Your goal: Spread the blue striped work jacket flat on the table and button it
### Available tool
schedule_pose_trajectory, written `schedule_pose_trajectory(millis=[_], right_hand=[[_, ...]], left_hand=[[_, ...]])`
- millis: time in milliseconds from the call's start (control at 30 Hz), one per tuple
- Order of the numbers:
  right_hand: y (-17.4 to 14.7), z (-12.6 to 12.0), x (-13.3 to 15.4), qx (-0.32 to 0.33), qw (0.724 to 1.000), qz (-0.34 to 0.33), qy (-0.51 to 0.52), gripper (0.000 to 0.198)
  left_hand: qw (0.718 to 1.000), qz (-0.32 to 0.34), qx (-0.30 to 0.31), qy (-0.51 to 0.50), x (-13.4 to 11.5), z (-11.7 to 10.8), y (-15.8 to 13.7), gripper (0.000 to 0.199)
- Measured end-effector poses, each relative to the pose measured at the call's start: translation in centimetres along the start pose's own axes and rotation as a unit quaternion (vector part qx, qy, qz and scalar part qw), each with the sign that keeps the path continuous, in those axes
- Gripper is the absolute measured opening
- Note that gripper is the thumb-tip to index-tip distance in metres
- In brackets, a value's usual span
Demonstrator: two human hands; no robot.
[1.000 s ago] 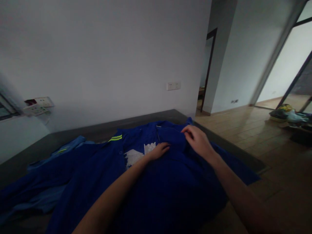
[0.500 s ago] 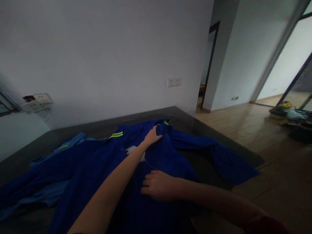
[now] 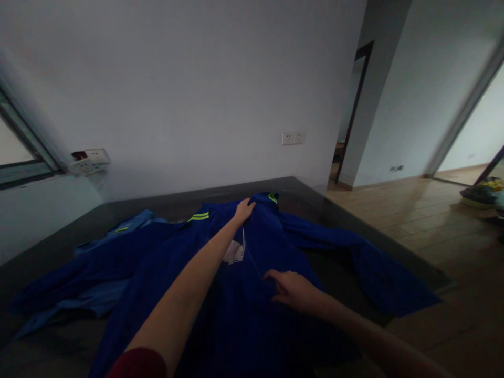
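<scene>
Curled at the collar of the royal-blue jacket, our left hand has its fingertips partly hidden, so we cannot tell whether they are closed on the cloth. Our right hand is loose, thumb and forefinger apart, beside the jacket's front edge lower down.

From the left, we see power sockets on the wall above the far left corner of the dark table. Toward the table's left edge, a lighter blue garment shows on both sides of one jacket sleeve. Yellow-green stripes mark that shoulder. The jacket lies spread across the middle of the table, collar toward the far edge, its lower part too dark for us to follow. Between our left forearm and the front edge, a pale patch shows. Past our right hand, the other sleeve slants along the right edge, its end reaching the near right corner. Beyond it lies wood flooring.
</scene>
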State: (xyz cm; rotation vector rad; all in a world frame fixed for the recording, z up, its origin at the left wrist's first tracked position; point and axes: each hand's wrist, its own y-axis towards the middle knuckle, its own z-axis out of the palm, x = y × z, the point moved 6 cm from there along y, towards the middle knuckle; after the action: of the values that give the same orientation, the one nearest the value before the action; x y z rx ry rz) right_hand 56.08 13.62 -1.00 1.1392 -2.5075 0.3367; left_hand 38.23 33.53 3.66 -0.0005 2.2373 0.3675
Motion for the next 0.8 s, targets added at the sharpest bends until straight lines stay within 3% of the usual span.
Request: schedule_pose_trajectory(millis=[67, 167, 233, 300, 367, 400, 500, 567, 600, 633, 700, 800], right_hand=[[0.3, -1.3, -0.4, -0.026, 0.999, 0.016, 0.032, 0.034], [-0.4, -6.2, 0.0, -0.152, 0.986, 0.005, 0.063, 0.025], [-2.1, -9.9, 1.2, -0.245, 0.965, -0.038, 0.086, 0.021], [-4.3, -12.1, 3.3, -0.284, 0.947, -0.118, 0.098, 0.02], [-6.0, -12.3, 5.8, -0.251, 0.94, -0.206, 0.104, 0.022], [-6.6, -11.5, 7.1, -0.204, 0.943, -0.242, 0.107, 0.023], [-7.0, -6.7, 10.5, 0.032, 0.941, -0.32, 0.107, 0.028], [-7.0, -3.5, 11.9, 0.175, 0.911, -0.361, 0.096, 0.03], [-6.8, -2.5, 12.2, 0.216, 0.897, -0.374, 0.096, 0.03], [-6.4, -2.1, 12.3, 0.237, 0.89, -0.375, 0.103, 0.029], [-5.1, -2.5, 11.9, 0.22, 0.905, -0.34, 0.129, 0.027], [-3.1, -5.1, 9.5, 0.094, 0.955, -0.243, 0.143, 0.025]], left_hand=[[0.999, 0.007, -0.032, -0.039, -0.9, -2.4, 1.2, 0.03], [0.992, 0.003, -0.078, -0.104, -1.7, -6.8, 2.1, 0.032], [0.977, -0.017, -0.09, -0.195, -1.3, -9.7, 1.6, 0.03], [0.958, -0.041, -0.062, -0.278, -0.3, -11.8, 0.2, 0.025], [0.96, -0.068, 0.008, -0.27, 1.1, -12.8, -2.2, 0.02], [0.968, -0.083, 0.054, -0.232, 2.1, -12.8, -3.8, 0.019], [0.982, -0.094, 0.16, -0.043, 5.2, -11.9, -8.5, 0.018], [0.979, -0.069, 0.178, 0.077, 6.9, -11.2, -11.0, 0.018], [0.975, -0.054, 0.18, 0.117, 7.6, -10.8, -12.0, 0.018], [0.972, -0.041, 0.181, 0.146, 8.1, -10.5, -12.7, 0.019], [0.965, -0.032, 0.19, 0.178, 9.0, -9.9, -13.7, 0.022], [0.957, -0.043, 0.208, 0.198, 9.5, -9.7, -14.5, 0.034]])
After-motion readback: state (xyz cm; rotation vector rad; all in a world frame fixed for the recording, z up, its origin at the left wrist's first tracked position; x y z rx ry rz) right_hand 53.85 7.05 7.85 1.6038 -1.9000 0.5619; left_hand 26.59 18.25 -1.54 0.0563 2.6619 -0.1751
